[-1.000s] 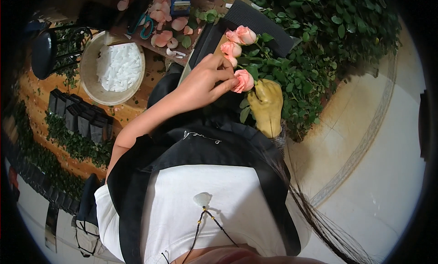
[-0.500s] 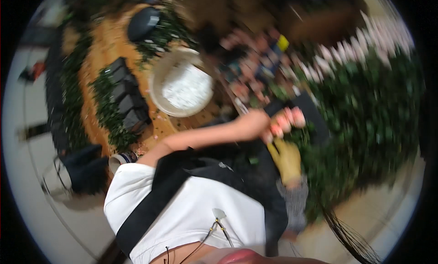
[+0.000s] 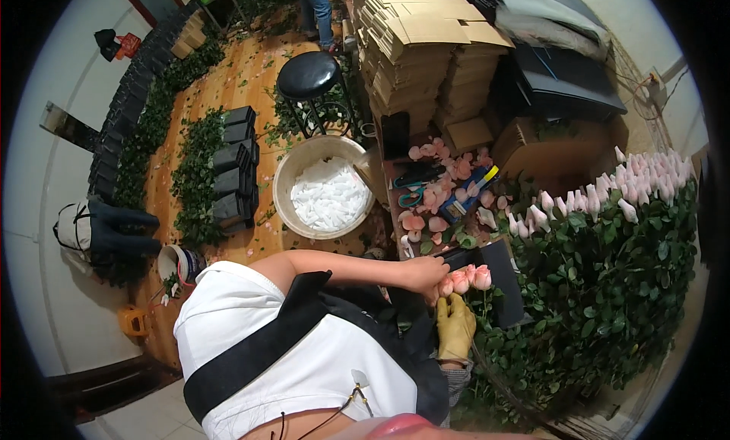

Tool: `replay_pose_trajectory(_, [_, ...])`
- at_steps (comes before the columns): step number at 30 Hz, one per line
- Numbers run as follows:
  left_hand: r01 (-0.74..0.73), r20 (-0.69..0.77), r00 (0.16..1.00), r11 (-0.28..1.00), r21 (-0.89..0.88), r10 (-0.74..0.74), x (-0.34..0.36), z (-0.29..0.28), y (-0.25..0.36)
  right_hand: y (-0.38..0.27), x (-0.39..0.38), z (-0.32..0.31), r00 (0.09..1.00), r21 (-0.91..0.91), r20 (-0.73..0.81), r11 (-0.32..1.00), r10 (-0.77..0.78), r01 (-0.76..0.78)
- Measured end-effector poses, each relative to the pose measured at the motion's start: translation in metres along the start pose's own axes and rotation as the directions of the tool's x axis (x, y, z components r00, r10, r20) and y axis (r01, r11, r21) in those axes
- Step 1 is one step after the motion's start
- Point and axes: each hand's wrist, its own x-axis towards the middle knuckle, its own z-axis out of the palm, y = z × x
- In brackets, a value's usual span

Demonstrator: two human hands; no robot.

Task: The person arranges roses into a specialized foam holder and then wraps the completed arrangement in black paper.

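Note:
Several pink roses lie side by side at the edge of a dark flat board, blooms together. My bare left hand reaches across from the left, its fingers closed at the leftmost bloom. Just below the blooms is my right hand in a yellow glove, with thumb and fingers bent together around the base of the same end rose. The fingertips of both hands are partly hidden, and the stems are mostly out of sight among leaves.
Loose petals, teal-handled scissors and a yellow-and-blue cutter lie beyond the roses. Leafy stems with netted pink buds fill the right. A bucket of white sleeves, a black stool and stacked cardboard stand farther off.
The view has swung and become sharp, so hands and roses sit lower in it. Both hands stay at the roses; the gloved fingers are now more bent.

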Motion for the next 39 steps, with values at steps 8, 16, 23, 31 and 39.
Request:
replay_pose_trajectory(8, [-0.017, -0.005, 1.0, 0.999, -0.051, 0.016, -0.004, -0.008, -0.001, 0.002, 0.004, -0.022, 0.977, 0.175, 0.212, 0.983, 0.024, -0.062])
replay_pose_trajectory(16, [0.004, 0.043, 0.999, 0.997, -0.072, -0.001, -0.001, -0.013, -0.005, -0.004, 0.003, -0.012, 0.991, -0.078, 0.126, 0.997, 0.039, -0.03])
replay_pose_trajectory(23, [-0.075, 0.08, 0.993, 0.994, -0.082, 0.081, -0.001, -0.018, -0.017, -0.005, -0.002, -0.012, 0.991, 0.005, 0.132, 0.999, -0.037, 0.036])
replay_pose_trajectory(31, [-0.175, -0.015, 0.984, 0.983, -0.052, 0.175, -0.01, -0.024, -0.005, -0.013, 0.001, -0.01, 0.982, -0.12, 0.18, 0.992, 0.061, -0.04])
replay_pose_trajectory(39, [-0.227, 0.159, 0.972, 0.868, 0.443, 0.173, -0.02, -0.022, 0.05, -0.009, -0.011, 0.002, 0.988, -0.119, 0.152, 0.993, 0.021, -0.003])
